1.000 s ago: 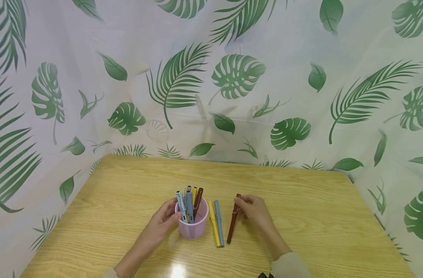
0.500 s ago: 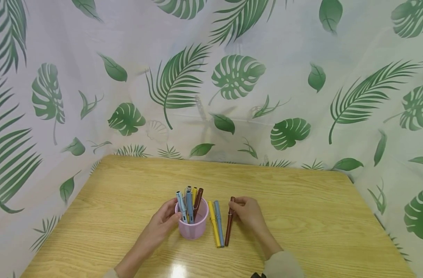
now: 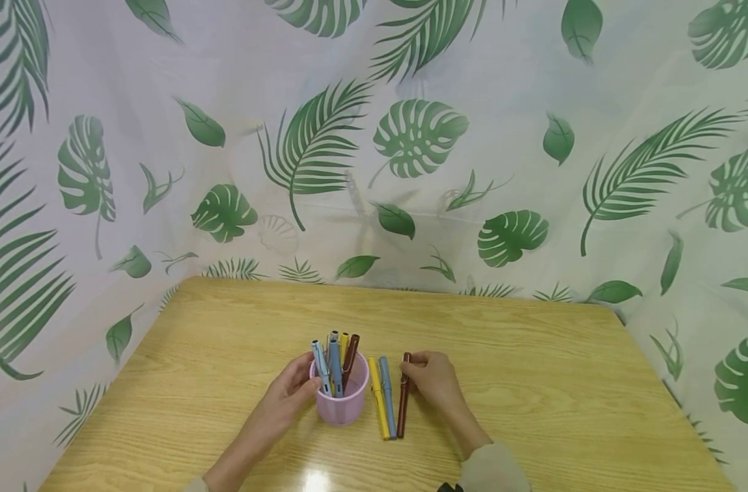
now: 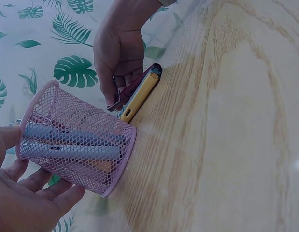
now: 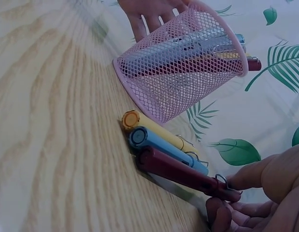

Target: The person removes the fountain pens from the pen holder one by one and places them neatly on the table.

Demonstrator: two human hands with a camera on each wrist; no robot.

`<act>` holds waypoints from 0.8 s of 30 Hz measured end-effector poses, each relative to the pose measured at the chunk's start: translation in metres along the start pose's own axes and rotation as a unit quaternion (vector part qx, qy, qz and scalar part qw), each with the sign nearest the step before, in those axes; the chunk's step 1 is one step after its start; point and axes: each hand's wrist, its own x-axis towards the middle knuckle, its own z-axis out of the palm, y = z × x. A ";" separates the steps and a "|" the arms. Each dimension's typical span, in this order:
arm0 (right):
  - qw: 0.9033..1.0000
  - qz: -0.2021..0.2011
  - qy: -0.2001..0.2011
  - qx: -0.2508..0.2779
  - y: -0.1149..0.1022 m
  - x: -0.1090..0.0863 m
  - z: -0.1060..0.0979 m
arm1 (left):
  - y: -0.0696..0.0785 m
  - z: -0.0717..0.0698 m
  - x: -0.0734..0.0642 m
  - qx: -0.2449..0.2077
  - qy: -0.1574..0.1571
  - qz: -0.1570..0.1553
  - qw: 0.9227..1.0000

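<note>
A pink mesh pen holder (image 3: 341, 411) stands upright on the table with several pens inside, blue, yellow and dark red. My left hand (image 3: 285, 393) grips its left side, the thumb near the rim and the fingers along the mesh in the left wrist view (image 4: 31, 193). To the right of the holder lie a yellow pen (image 3: 378, 400) and a blue pen (image 3: 388, 403) side by side. Beside them, a dark red pen (image 3: 403, 403) is pinched near its clip end by my right hand (image 3: 435, 379); its other end is close to the table.
The wooden table (image 3: 552, 396) spreads out on both sides of the hands. A white cloth with green leaf prints (image 3: 460, 253) hangs behind the table and along its sides.
My right hand has moved left with the dark red pen, bringing it alongside the blue pen and more in line with it. The left hand and the holder have stayed put.
</note>
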 end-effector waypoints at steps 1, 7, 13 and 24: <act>1.000 -0.001 0.001 -0.003 0.000 0.000 0.000 | 0.000 0.000 0.000 -0.001 0.000 0.001 1.000; 1.000 -0.015 0.007 -0.027 -0.001 -0.002 0.001 | -0.001 0.000 0.000 -0.006 -0.002 0.003 1.000; 0.998 -0.034 0.020 -0.054 0.000 -0.003 0.001 | -0.001 0.000 0.001 -0.010 -0.009 0.001 1.000; 0.998 -0.026 0.019 -0.047 0.000 -0.004 0.003 | 0.001 0.000 0.001 -0.014 -0.009 0.002 1.000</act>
